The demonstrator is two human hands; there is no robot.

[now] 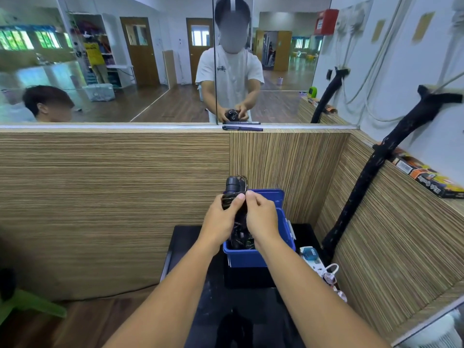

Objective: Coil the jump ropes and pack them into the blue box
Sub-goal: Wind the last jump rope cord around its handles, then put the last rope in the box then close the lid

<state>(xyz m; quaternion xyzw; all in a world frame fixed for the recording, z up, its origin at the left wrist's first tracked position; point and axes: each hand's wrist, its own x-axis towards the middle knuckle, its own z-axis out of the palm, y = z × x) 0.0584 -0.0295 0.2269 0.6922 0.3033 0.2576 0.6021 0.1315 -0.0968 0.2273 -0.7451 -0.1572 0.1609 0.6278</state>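
Observation:
A blue box (247, 257) with its lid raised at the back stands on a black table (190, 242), and dark coiled ropes (239, 238) lie inside it. Above the box I hold a black jump rope (232, 185), its handles pointing up and its thin cord wound in loops. My left hand (222, 217) grips the handles and coil from the left. My right hand (261, 217) pinches the cord at the top, right beside the left thumb.
A wood-grain partition surrounds the table, with a mirror above it and a pen (242, 128) on its ledge. A white power strip (312, 262) lies right of the box. A black padded pole (371, 177) leans at the right. A green stool (27, 302) stands lower left.

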